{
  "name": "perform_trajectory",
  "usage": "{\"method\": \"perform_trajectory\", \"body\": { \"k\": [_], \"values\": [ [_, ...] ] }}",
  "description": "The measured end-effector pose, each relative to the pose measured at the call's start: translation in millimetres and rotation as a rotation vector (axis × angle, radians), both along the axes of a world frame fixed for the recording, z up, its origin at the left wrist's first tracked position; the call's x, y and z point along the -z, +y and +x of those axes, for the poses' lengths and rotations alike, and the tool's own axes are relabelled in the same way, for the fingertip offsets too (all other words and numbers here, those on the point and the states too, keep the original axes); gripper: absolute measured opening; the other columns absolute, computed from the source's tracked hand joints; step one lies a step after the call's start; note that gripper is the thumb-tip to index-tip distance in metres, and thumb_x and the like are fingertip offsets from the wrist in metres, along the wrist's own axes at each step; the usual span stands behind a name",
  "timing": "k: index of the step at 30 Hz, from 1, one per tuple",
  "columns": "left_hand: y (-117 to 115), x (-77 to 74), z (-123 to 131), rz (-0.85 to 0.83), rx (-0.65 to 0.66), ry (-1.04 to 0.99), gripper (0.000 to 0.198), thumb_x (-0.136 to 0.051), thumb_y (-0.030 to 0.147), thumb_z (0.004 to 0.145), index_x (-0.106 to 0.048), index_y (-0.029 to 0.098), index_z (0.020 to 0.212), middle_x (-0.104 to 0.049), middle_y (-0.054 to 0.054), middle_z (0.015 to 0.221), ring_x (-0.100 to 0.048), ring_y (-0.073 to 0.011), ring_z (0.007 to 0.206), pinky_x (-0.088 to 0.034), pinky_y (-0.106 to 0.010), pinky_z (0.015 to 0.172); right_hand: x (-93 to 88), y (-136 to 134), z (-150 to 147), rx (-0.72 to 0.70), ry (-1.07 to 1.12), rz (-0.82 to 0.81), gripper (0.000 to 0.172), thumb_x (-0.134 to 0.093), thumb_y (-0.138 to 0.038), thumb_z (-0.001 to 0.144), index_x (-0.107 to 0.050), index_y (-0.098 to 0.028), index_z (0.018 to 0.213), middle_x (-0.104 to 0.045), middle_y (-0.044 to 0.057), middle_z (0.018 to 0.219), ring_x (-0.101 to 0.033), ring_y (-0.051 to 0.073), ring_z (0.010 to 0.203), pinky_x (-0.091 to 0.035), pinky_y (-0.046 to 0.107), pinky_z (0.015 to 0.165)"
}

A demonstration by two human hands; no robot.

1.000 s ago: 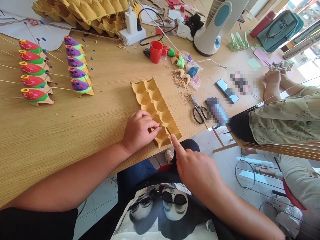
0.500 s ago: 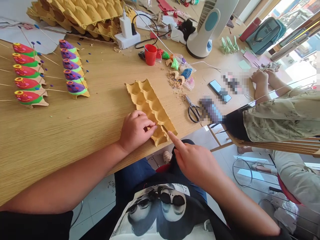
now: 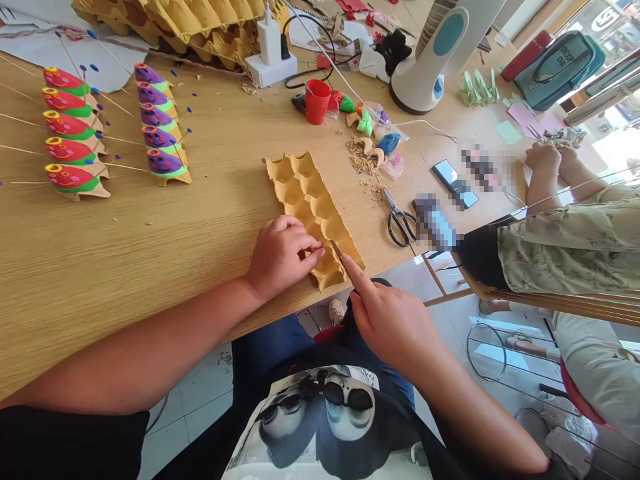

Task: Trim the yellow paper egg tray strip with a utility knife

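Near edge of wooden table [image 3: 150, 227]: yellow pulp egg-tray strip [image 3: 305, 193] under left hand [image 3: 283, 257] (fingers bent, pressing, grasping nothing); right hand [image 3: 395, 327] closed around thin dark blade [image 3: 335, 249].

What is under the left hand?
The near end of the egg tray, on the table. The left hand covers the cups beneath it; the right hand holds a blade alongside.

Left hand [image 3: 283, 257] lies palm down, fingers bent and held together, tips pointing right; its bare forearm runs back to the lower left; right hand [image 3: 393, 320] is curled closed, index finger stretched forward toward the left fingertips, nearly meeting them; right forearm slants in from the lower right.
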State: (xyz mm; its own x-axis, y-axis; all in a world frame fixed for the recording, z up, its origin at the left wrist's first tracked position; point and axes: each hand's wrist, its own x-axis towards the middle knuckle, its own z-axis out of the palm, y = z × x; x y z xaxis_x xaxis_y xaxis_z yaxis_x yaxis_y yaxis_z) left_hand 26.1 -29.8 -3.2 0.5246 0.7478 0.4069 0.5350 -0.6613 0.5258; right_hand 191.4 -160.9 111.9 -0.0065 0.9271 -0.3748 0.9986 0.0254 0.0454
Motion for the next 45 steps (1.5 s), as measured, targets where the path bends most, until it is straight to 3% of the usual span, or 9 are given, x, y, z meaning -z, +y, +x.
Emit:
{"method": "perform_trajectory", "body": {
  "k": [14,45],
  "values": [
    [-0.4,-0.3,0.0,-0.024,-0.014,0.006,0.018,-0.067,0.036,0.089,-0.077,0.025,0.078,-0.075,-0.002,0.082,-0.061,-0.0261,0.105,-0.046,-0.044,0.092,-0.6,-1.8,-3.3,-0.029,-0.06,-0.039,0.067,-0.04,-0.025,0.101,-0.016,-0.024,0.164,-0.077,0.001,0.084,-0.07,0.016,0.066,-0.029,0.029,0.049],
    [-0.9,-4.1,-0.4,-0.061,-0.007,0.009,0.018,-0.066,0.034,0.088,-0.077,0.026,0.076,-0.075,-0.002,0.082,-0.06,-0.026,0.106,-0.047,-0.043,0.092,4.9,-0.7,-0.8,0.001,-0.008,-0.015,0.064,-0.037,-0.026,0.103,-0.016,-0.026,0.164,-0.076,-0.001,0.087,-0.07,0.016,0.07,-0.034,0.028,0.05]
  ]
}}
